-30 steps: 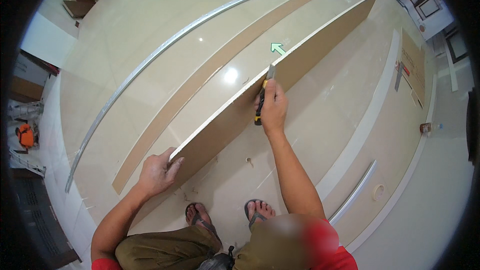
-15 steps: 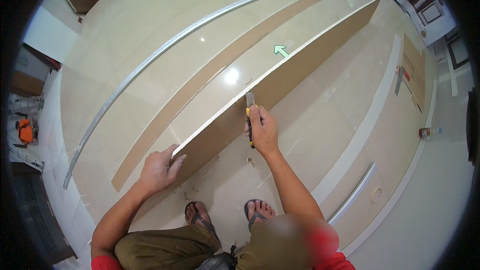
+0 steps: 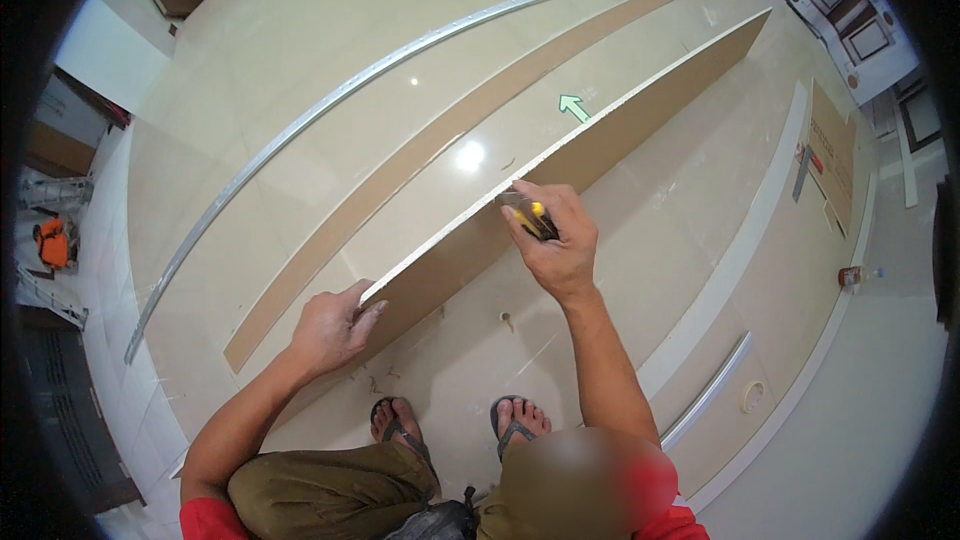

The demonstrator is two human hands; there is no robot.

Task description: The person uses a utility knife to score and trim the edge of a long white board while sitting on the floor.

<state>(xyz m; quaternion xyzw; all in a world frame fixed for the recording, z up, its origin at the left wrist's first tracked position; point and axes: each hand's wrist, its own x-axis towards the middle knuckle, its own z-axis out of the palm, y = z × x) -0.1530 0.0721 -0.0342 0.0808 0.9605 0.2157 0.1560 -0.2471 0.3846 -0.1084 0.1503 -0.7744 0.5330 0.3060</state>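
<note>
A long strip of plasterboard (image 3: 640, 132), with a brown paper face and a rough white edge, stands tilted on its long side and runs from near left to far right. My left hand (image 3: 332, 332) grips its upper edge near the close end, thumb on the brown face and fingers over the far side. In my right hand (image 3: 565, 252) is a yellow and black utility knife (image 3: 540, 221). That hand sits against the upper edge around the board's middle, fingertips at the white core. The knife's blade is hard to make out there.
Beyond the board, a narrower brown strip (image 3: 420, 154) and a long metal channel (image 3: 345, 90) lie on the glossy floor. At right are cardboard (image 3: 832, 145), a metal blade tool (image 3: 802, 176), a short metal piece (image 3: 712, 388), a tape roll (image 3: 753, 397) and a small bottle (image 3: 851, 277).
My right hand has turned and shifted slightly right, bringing the knife flatter and closer against the board's upper edge. My left hand keeps its hold on the board.
</note>
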